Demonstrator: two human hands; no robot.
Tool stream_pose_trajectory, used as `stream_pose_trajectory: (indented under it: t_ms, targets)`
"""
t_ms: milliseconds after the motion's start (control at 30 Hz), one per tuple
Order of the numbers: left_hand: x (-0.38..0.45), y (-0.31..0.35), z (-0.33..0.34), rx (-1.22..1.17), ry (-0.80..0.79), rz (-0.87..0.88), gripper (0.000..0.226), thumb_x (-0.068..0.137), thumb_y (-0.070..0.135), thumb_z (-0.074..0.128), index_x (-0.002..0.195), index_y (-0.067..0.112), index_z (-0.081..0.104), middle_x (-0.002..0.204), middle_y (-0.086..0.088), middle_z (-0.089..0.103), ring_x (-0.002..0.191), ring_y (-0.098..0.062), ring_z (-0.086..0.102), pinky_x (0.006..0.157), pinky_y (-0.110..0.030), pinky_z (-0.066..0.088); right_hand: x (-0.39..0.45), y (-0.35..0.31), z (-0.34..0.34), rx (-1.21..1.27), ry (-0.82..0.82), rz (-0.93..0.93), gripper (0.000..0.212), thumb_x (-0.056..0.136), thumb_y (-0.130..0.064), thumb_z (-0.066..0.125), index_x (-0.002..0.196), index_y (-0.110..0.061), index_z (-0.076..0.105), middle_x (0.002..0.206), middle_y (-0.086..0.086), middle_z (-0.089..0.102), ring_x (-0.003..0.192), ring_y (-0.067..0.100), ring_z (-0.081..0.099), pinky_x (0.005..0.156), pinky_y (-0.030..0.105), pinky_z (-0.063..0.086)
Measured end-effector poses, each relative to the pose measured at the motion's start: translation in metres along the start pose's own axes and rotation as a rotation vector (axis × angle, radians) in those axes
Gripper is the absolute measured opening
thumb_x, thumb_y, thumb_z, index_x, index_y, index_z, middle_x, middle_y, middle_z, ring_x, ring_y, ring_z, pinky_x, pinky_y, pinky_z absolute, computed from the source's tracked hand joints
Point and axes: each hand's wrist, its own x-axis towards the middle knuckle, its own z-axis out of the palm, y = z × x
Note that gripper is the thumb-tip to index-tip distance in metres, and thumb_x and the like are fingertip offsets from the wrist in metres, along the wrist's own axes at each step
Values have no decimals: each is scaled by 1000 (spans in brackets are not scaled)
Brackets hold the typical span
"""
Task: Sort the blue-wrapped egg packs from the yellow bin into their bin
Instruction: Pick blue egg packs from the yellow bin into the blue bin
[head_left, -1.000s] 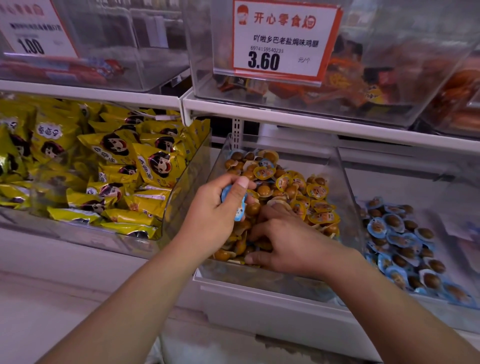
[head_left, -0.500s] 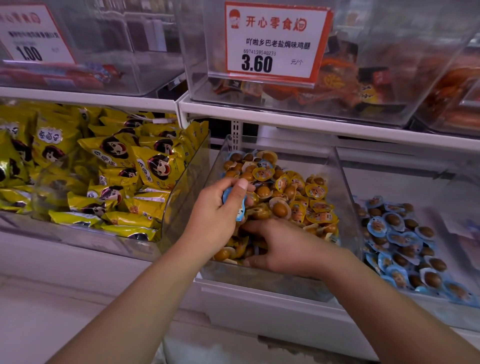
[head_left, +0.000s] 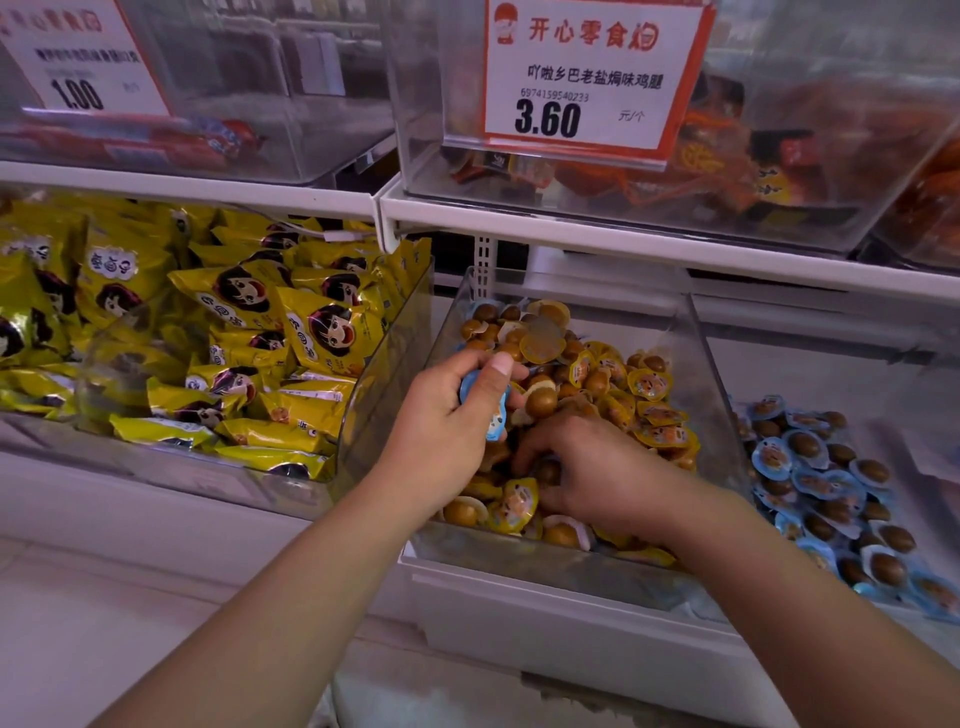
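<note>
Mid-sort: my left hand (head_left: 447, 431) pinches one blue egg pack (head_left: 485, 410) above the yellow bin (head_left: 717, 395); right hand (head_left: 597, 467) digs in, fingers curled, grip unclear. Next: carry blues to blue bin (head_left: 883, 441)

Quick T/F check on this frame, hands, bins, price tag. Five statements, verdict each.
1. The left hand pinches a blue-wrapped egg pack. True.
2. The right hand is lifted clear above the shelf. False: it digs among the yellow-wrapped egg packs in the middle bin.
3. The bin with blue-wrapped packs lies right of the middle bin. True.
4. The price tag over the middle bin reads 1.00. False: it reads 3.60.
5. The yellow bags lie right of the egg bins. False: they lie left.
</note>
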Motion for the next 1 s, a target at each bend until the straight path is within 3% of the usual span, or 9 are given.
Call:
stream_pose_trajectory:
  t_ms: [200,333,533,633,733,800,867,933,1000]
  targets:
    - [0,-1,1,-5,-1,3,25,102,40,49,93,30,70,81,4,70,66,-5,63,56,-23,52,-3,-8,5,-118,-67,5,32,85,-31,66,117,-29,71,118,-5,64,107,18,59,88,38,53]
    - [0,-2,3,38,0,4,25,103,39,49,94,29,70,81,5,70,70,-3,63,62,-24,53,-2,-15,19,-178,19,31,35,83,-29,61,118,-28,69,119,-3,61,108,22,60,82,36,54]
    - [-1,-5,1,93,38,26,25,101,46,48,94,37,70,83,11,70,74,-2,65,63,-24,55,-8,-4,-9,25,222,109,25,91,-37,67,114,-28,70,110,-3,58,101,17,58,85,34,49]
    - [-1,-1,5,45,73,-23,28,96,53,48,91,38,71,80,11,70,67,-1,64,55,-19,51,-12,8,-30,381,445,229,20,96,-40,61,102,-24,72,82,-10,65,73,6,59,67,27,47]
    - [5,6,20,-156,219,-184,30,99,47,51,86,33,74,74,5,72,54,-4,61,45,-20,47,-14,6,-35,1129,488,359,29,101,-37,55,89,-16,71,53,-4,42,45,13,34,55,32,24]
    - [6,9,32,-138,329,-155,28,100,45,51,89,33,73,77,8,72,59,-6,63,50,-25,49,-16,-3,-33,1480,402,465,27,99,-34,57,100,-12,73,58,3,42,44,15,38,49,29,27]
    - [4,11,43,18,360,68,23,102,42,48,101,32,69,92,15,71,84,0,66,72,-23,52,-18,-13,-30,1646,287,498,28,97,-32,55,101,-8,69,65,9,54,48,19,52,44,29,40]
    - [2,12,55,221,265,288,22,102,38,46,115,32,62,110,17,64,107,2,60,90,-16,46,-19,-21,-27,1741,208,459,29,96,-32,48,98,-9,66,76,11,63,59,21,60,52,34,46]
    - [1,12,65,302,138,336,29,101,37,44,127,32,57,123,14,59,117,1,54,99,-23,44,-20,-23,-24,1841,210,410,38,96,-37,45,109,-8,66,98,12,67,83,24,64,59,34,47]
